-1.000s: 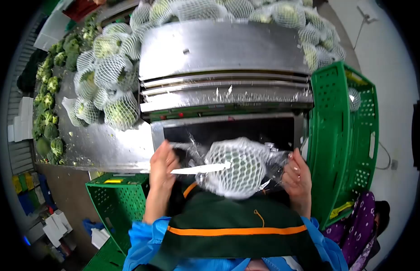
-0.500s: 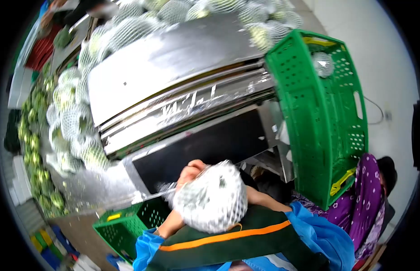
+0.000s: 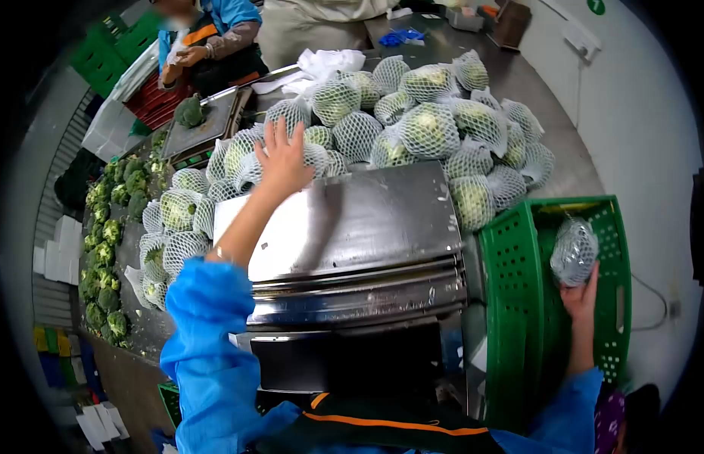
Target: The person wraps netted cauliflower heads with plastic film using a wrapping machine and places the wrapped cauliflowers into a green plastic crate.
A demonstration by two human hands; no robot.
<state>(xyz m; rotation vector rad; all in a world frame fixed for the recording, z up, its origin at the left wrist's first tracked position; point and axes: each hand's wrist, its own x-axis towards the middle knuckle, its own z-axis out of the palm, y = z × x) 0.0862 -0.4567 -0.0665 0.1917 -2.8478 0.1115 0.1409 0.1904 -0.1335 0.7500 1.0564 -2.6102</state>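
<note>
Steel covers the wrapping machine (image 3: 375, 219) in the middle; the netted heads (image 3: 428, 129) pile along its far and left sides, and a green crate (image 3: 511, 318) stands to the right. The forearms, drawn in at the near side half a second ago, now reach apart, one far and one right. The left hand (image 3: 285, 168), then beside a netted head near the apron (image 3: 397, 424), is over the far left edge of the machine, its fingers spread wide and empty before the pile; whether the fingertips touch a net cannot be told. The right hand (image 3: 580, 296) is inside the crate, curled round the near end of a film-wrapped head (image 3: 574, 251), its fingers partly hidden beneath it.
</note>
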